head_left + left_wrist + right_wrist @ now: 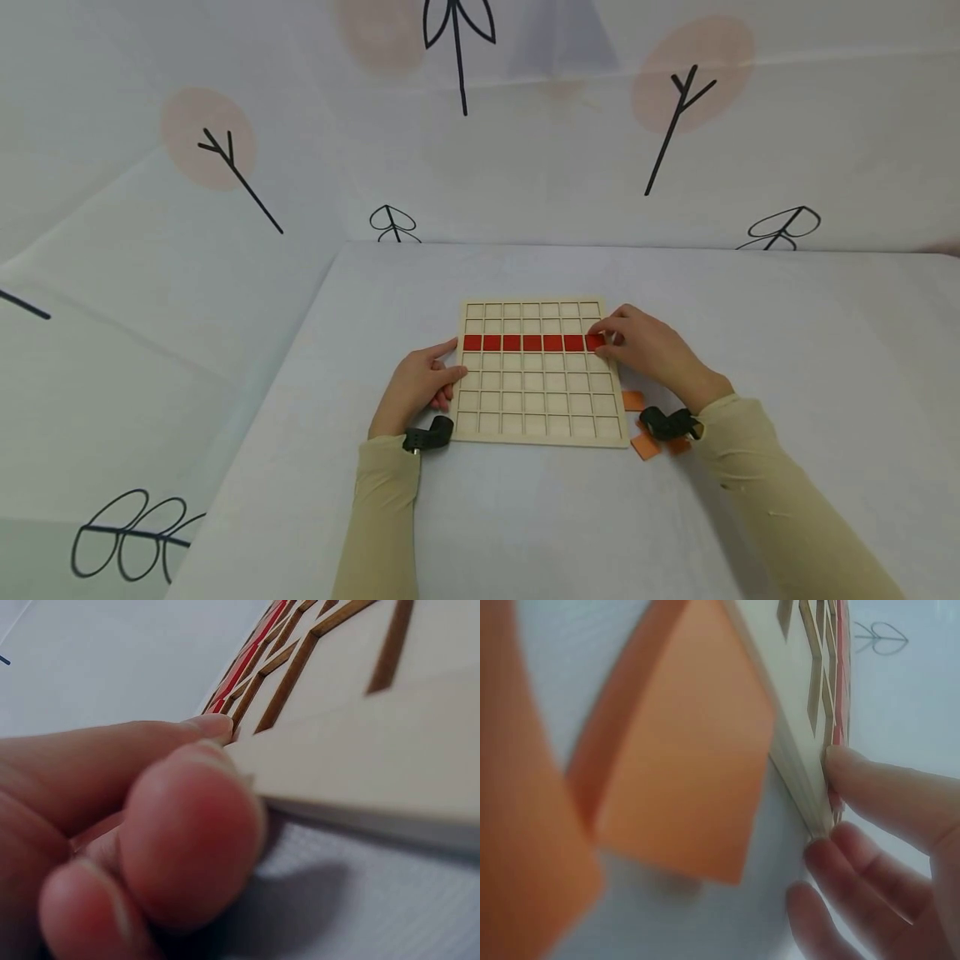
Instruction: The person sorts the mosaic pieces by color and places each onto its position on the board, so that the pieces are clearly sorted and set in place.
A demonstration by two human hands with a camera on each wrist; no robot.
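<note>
A pale wooden grid board [533,381] lies flat on the white table. Red square tiles [532,343] fill its third row from the far side. At the right end of that row, my right hand [651,348] has its thumb and forefinger on either side of the last red tile [594,342], fingertips right at its cell. My left hand [416,385] rests along the board's left edge, forefinger stretched out and thumb [195,832] against the rim. Its other fingers curl in beside the board.
Several orange square tiles [645,445] lie loose by the board's lower right corner, under my right wrist. One orange tile [682,750] shows close up in the right wrist view, next to the board's edge. A white cloth [525,167] with line drawings hangs behind the table.
</note>
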